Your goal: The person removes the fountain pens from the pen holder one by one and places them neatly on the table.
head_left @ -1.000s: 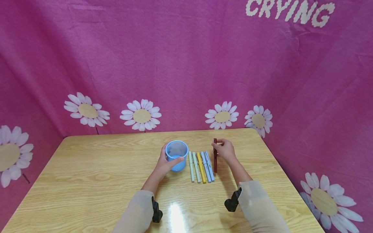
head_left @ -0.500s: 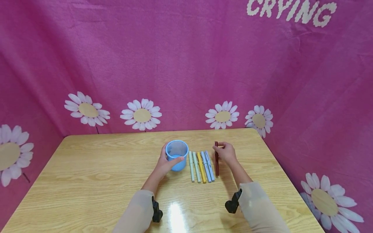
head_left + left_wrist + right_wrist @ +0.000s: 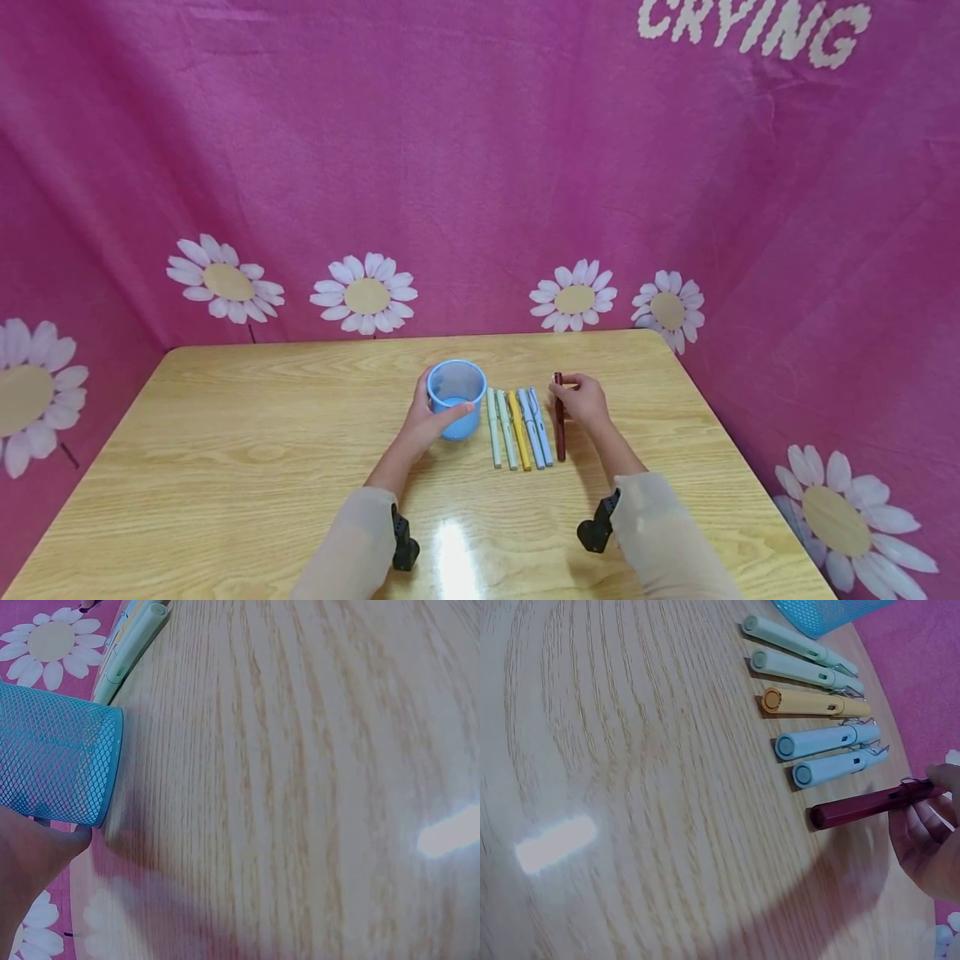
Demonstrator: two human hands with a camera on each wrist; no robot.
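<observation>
My left hand (image 3: 420, 427) grips a light blue mesh pen holder (image 3: 60, 757), its thumb along the near side and the fingers behind. The holder stands upright on the table, and the head view shows no pens inside. With thumb and fingertips, my right hand (image 3: 587, 402) pinches a dark red pen (image 3: 859, 808) near its clip end. That pen lies low over the wood; whether it touches fully I cannot tell. Between the hands is a row of pens: pale green (image 3: 784, 636) ones, a yellow pen (image 3: 806, 702), and light blue (image 3: 829, 741) ones.
The wooden table (image 3: 262, 450) extends left of the holder and towards the person. A pink cloth (image 3: 465, 167) with printed daisies hangs behind the table and along its sides. Glare (image 3: 456, 558) shines on the wood near the front.
My right hand has drawn the dark red pen towards the person and slightly to the right, beside the row. The left hand and pen holder have stayed in place.
</observation>
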